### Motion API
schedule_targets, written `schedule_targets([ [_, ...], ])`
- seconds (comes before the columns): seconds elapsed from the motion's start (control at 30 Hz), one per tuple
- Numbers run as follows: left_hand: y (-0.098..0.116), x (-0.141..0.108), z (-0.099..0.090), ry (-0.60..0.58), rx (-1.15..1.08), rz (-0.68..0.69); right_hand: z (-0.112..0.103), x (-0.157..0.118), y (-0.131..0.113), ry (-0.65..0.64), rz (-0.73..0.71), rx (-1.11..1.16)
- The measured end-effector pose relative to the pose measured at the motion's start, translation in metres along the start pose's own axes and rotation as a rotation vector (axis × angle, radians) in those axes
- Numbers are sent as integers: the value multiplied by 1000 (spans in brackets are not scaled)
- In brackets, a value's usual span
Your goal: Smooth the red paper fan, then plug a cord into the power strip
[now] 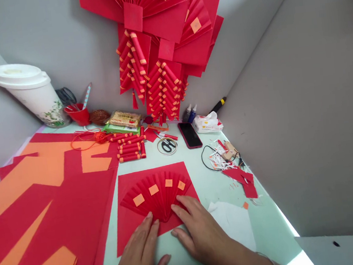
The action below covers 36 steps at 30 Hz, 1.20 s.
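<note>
So both hands sit at 6 o'clock, flat on the work. The left hand (139, 256) has its fingers spread and pressed down on the bottom edge of the red backing sheet (130, 229). The right hand (200, 229) is also open and flat, fingertips pushing on the base of the pleated red paper fan (158, 194), which lies on that sheet just past the fingers at 12 o'clock. Nothing is pinched.

The fan carries four orange squares (153, 189) along its arc. Looks like the pressing-down step, getting the fan's pivot stuck to the backing; my guess is the next move needs firm, even pressure without crushing the pleats.

Around 9 o'clock lie big red and orange paper sheets (44, 198). Farther out at 12: paper firecracker rolls (129, 148), scissors (167, 145), a phone (190, 134). Finished fan decorations (158, 32) hang on the wall, and a lidded white pot (31, 91) sits at 10.
</note>
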State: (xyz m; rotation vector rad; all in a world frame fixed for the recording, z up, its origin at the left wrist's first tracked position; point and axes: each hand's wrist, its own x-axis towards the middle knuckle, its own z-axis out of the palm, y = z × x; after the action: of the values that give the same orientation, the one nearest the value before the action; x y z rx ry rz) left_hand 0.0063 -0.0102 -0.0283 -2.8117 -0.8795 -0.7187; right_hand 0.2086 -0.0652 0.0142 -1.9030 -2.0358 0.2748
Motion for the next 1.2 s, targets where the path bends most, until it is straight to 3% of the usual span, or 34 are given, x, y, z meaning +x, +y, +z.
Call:
schedule_targets([
  [0.47, 0, 3, -3, -8, 34, 19, 2, 0, -1, -20, 5, 16],
  [1.2, 0, 4, -4, 0, 31, 12, 10, 0, 1, 54, -35, 25],
])
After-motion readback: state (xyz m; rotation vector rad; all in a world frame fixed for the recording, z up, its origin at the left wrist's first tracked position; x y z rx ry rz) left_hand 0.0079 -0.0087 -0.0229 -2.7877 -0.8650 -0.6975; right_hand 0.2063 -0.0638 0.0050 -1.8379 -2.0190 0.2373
